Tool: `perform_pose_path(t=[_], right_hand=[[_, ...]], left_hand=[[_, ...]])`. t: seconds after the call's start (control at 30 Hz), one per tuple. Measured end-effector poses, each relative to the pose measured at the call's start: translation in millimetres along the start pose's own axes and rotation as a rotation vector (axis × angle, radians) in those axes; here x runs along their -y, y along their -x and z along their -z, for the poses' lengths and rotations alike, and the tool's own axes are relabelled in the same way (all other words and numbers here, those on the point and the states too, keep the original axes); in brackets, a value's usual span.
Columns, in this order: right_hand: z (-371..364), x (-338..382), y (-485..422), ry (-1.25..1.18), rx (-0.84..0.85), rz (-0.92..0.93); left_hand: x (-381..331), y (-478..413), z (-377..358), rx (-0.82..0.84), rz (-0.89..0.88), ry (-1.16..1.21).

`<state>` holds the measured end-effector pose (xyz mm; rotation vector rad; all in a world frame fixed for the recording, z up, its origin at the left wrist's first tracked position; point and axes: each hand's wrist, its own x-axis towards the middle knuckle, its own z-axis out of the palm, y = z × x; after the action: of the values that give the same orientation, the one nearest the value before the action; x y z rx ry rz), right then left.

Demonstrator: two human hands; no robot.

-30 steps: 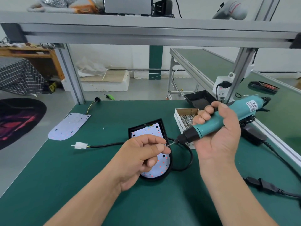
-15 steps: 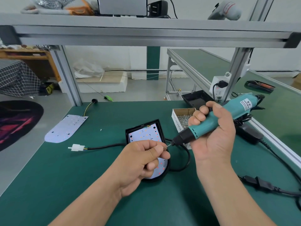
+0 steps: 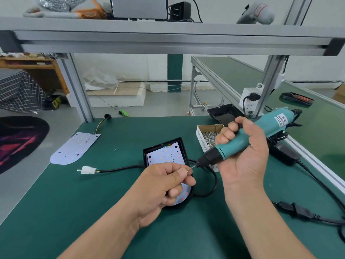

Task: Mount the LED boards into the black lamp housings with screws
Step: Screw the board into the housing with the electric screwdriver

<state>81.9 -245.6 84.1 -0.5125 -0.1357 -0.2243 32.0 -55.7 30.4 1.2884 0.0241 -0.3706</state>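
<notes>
Head view: little has changed over the last second; the left hand [image 3: 164,186] still pinches a small screw between thumb and forefinger, just in front of the housing [image 3: 162,145], and the right hand [image 3: 244,156] stays wrapped round the driver [image 3: 242,141], right of the housing; the bit [image 3: 193,166] has held at the left fingertips, so the screw is probably being seated on it; whether it has caught I cannot tell, it is too small. The board [image 3: 164,156] lies inside the housing on the counter [image 3: 74,202], partly hidden by the left hand; no screw is being driven yet. The screw box [image 3: 200,139] stands just right of the housing; a spare board [image 3: 74,148] lies well to its left; an empty housing [image 3: 224,114] sits beyond it to the right, so more mounting is left.
</notes>
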Motion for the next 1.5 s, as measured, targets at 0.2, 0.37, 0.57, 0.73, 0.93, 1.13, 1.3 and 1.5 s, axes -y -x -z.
perform_pose_path(t=[0.2, 0.37, 0.57, 0.73, 0.93, 1.13, 1.3, 1.5], right_hand=[[1, 1, 0, 0.003, -0.001, 0.004], [0, 0, 0, 0.016, 0.003, 0.010], [-3, -6, 3, 0.075, 0.041, 0.040], [-1, -14, 6, 0.104, -0.005, 0.019], [5, -14, 4, 0.027, -0.081, -0.027], [9, -17, 2, 0.008, -0.100, -0.043], [12, -24, 3, 0.122, -0.015, -0.048], [13, -35, 7, 0.247, 0.061, -0.068]], left_hand=[[-1, 2, -3, 0.007, 0.008, 0.044], [-4, 3, -5, -0.002, 0.009, 0.021], [-2, 3, -10, -0.146, -0.086, -0.022], [0, 2, -8, -0.209, -0.160, -0.143], [-7, 5, -7, -0.151, -0.136, -0.157], [-29, 1, 20, -0.296, -0.135, -0.265], [-34, -9, 68, -0.576, -0.037, -0.916], [-14, -21, 62, -0.514, 0.007, -1.007]])
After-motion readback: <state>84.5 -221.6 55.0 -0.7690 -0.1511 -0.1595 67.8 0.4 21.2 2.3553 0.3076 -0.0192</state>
